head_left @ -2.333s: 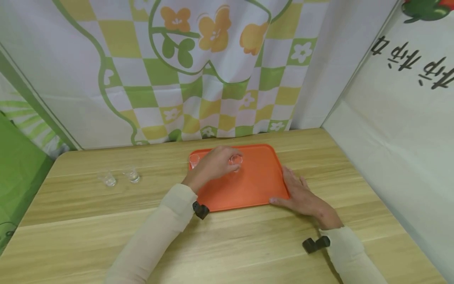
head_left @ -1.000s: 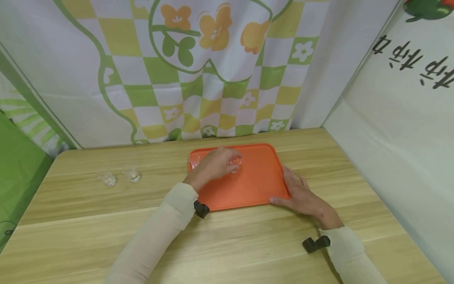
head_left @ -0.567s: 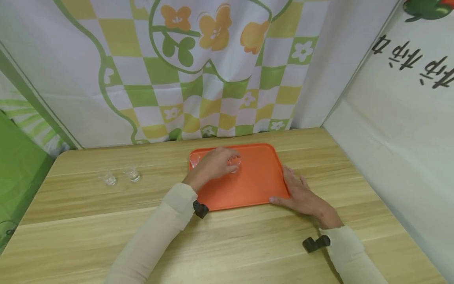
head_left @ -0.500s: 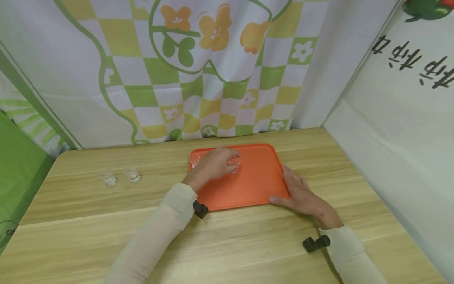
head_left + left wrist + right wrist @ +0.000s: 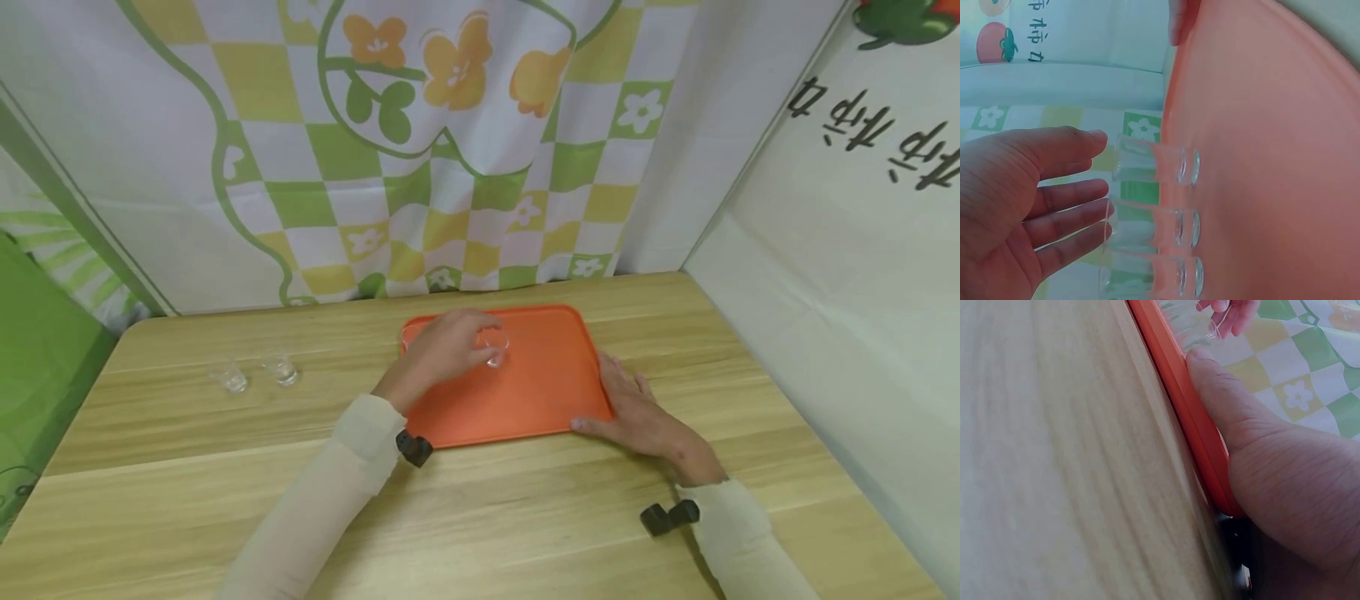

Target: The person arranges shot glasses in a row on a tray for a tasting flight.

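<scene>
My left hand [image 5: 447, 346] is over the orange tray [image 5: 525, 400], thumb and fingers spread apart beside a clear shot glass [image 5: 493, 358]. In the left wrist view three such glasses stand in a row on the tray: one shot glass [image 5: 1157, 164] by the thumb, a middle glass [image 5: 1157, 228] close to the fingertips, and another glass [image 5: 1154, 276] at the frame's bottom. From the head view, my left hand hides most of that row. My right hand [image 5: 633, 417] rests against the tray's right edge, fingers extended along it and thumb at the near corner.
Two more clear shot glasses, a left one [image 5: 234, 379] and a right one [image 5: 283, 371], stand on the wooden table [image 5: 225, 492] left of the tray. A patterned curtain [image 5: 420, 200] hangs behind the table, and a white wall [image 5: 847, 275] rises at the right.
My left hand has loosened from the shot glass and drawn slightly left; the glass stays on the tray. Earlier, that glass shifted slightly left. My right hand has kept its place.
</scene>
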The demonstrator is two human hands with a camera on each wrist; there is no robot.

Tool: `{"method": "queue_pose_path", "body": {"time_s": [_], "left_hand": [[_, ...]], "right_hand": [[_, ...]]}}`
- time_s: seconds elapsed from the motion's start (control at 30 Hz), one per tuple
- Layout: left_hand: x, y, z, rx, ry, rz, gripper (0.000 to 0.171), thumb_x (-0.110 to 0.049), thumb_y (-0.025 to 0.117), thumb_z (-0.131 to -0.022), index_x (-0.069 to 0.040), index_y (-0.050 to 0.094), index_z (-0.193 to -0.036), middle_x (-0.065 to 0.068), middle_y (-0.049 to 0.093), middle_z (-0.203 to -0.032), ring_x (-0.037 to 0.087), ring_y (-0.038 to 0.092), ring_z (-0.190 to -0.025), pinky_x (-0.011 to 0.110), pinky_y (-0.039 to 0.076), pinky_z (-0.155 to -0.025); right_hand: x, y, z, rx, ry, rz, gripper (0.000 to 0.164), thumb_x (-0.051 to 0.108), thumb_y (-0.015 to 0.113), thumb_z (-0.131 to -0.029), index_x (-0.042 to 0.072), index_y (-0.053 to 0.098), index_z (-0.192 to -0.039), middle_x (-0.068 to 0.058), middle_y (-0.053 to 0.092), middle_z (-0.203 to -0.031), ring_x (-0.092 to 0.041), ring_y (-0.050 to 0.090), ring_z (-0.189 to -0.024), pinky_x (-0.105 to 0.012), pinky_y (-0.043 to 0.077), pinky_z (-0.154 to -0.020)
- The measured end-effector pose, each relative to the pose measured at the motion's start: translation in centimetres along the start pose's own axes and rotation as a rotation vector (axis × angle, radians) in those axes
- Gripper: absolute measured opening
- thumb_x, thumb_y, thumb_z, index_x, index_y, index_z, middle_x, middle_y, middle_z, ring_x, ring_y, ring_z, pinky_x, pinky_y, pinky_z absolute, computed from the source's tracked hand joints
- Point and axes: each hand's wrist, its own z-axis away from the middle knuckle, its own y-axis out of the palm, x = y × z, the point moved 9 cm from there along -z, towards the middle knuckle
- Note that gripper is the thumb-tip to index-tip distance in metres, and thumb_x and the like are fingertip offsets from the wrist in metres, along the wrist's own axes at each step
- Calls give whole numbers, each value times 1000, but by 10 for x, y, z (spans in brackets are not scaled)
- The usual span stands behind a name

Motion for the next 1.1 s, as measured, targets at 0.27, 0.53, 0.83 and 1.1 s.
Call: {"method": "queue_pose_path", "body": {"time_s": [0.27,0.53,0.83,1.1], "left_hand": [[5,-12,13,-61,3,4,38,-20,76,-96,-8,70,-131,4,68,-131,26,59,-127,41,50,-102],[6,-28,34,-149,53,-72,36,-20,78,-94,-5,72,-126,8,71,-125,29,63,-122,43,48,-105],[20,-44,63,-165,0,-80,33,-20,77,-94,-7,73,-124,9,70,-124,29,65,-116,46,52,-98],[41,-61,89,-178,-61,-99,36,-19,76,-94,-7,72,-128,10,69,-130,32,61,-124,50,49,-103]], "right_hand": [[0,0,1,-4,2,-5,117,54,72,-93,4,-7,-163,-21,0,-170,-42,0,-155,-70,-2,-117],[0,0,1,-3,-1,-4,118,54,72,-93,3,-8,-163,-22,0,-169,-44,1,-154,-70,-2,-117],[-3,1,0,-5,-4,-1,118,54,72,-93,5,-9,-164,-21,0,-169,-44,1,-154,-70,-1,-116],[-1,1,0,-2,-7,-4,116,54,71,-94,3,-7,-163,-21,-1,-170,-44,0,-154,-70,-2,-116]]}}
